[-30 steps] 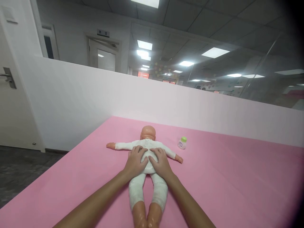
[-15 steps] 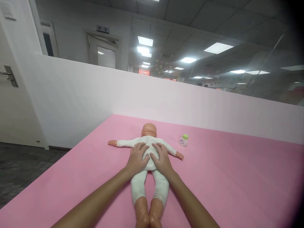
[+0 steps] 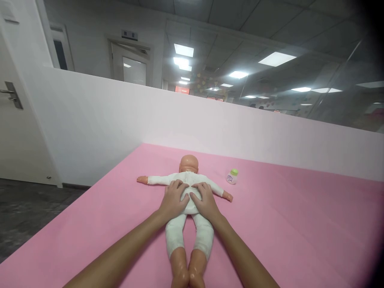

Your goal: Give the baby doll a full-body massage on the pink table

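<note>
- Comparing with a second ago, we see barely any change: our left hand and right hand have stayed on the doll's back, sliding only a touch toward the head, and the view has tipped slightly.
- Both hands lie flat, fingers spread and loosely curved over the white suit, palms down; they press on the doll rather than grip it, so we have hold of nothing.
- The doll lies face down in the middle of the frame on the pink mat, head pointing to the upper part of the picture, arms stretched out left and right, bare feet at the bottom edge.
- Our read: with so little movement, the rubbing or pressing on the back is simply carrying on, nothing finished or newly started.
- Right of the doll's head, a bit apart from its outstretched arm, a small bottle with a green cap stands upright.
- A white partition wall runs behind the mat; a door with a handle sits at the left edge.
- Nothing lies between our hands and the doll; the bottle is off to the side.
</note>
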The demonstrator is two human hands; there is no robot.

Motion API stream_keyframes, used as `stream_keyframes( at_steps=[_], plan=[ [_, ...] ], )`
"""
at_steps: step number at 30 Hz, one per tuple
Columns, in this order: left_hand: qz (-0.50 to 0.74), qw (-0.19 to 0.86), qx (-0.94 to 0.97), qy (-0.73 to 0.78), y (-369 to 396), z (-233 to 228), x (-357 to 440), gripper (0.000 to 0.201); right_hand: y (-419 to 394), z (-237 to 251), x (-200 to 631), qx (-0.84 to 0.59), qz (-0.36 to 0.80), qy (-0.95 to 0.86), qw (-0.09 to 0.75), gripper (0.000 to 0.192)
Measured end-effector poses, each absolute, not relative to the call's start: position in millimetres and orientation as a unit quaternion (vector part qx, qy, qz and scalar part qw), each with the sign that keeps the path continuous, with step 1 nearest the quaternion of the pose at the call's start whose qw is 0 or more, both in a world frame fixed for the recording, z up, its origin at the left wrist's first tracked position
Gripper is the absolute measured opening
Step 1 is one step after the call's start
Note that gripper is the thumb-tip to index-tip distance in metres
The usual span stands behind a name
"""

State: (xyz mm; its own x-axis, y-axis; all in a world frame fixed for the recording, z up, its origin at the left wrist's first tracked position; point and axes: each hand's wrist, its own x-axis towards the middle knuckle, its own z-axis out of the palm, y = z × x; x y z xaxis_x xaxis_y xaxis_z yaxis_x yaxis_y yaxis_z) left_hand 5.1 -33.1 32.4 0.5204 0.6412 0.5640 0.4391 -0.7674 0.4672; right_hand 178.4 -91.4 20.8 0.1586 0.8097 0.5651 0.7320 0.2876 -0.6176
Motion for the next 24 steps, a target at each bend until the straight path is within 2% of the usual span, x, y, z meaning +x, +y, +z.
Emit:
stream_keyframes(
  at_steps=[3,5,24],
  plan=[
    [0.371,0.131,0.862,0.319,-33.6,32.4,5.2,0.028,-91.4,21.6,177.3,-0.600,0.034,-0.646,0.471,0.006],
    [0.369,0.130,0.862,0.322,-33.8,32.1,5.4,0.027,-91.2,20.9,176.6,-0.604,0.032,-0.642,0.471,0.003],
    [0.359,0.139,0.863,0.326,-33.7,31.4,6.2,0.027,-90.6,18.6,176.7,-0.589,0.037,-0.647,0.484,0.013]
  ],
)
